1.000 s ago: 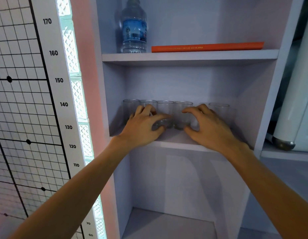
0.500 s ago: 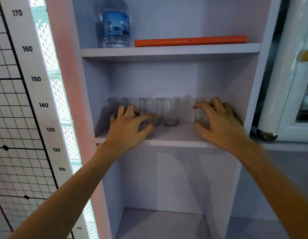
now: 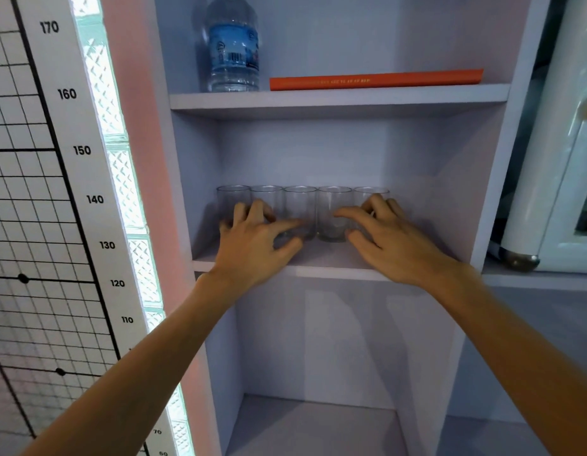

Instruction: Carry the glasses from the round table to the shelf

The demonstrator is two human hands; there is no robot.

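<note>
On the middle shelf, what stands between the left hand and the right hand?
In the head view, one clear glass stands in the gap between the left hand and the right hand, on the shelf.

- glasses: clear
- shelf: pale lilac-grey
- book on the shelf: orange
- water bottle: clear, blue label
- height chart: white, black grid

A person's bare left forearm and bare right forearm show uncovered to the wrists, ending in an ungloved left hand and ungloved right hand.
</note>
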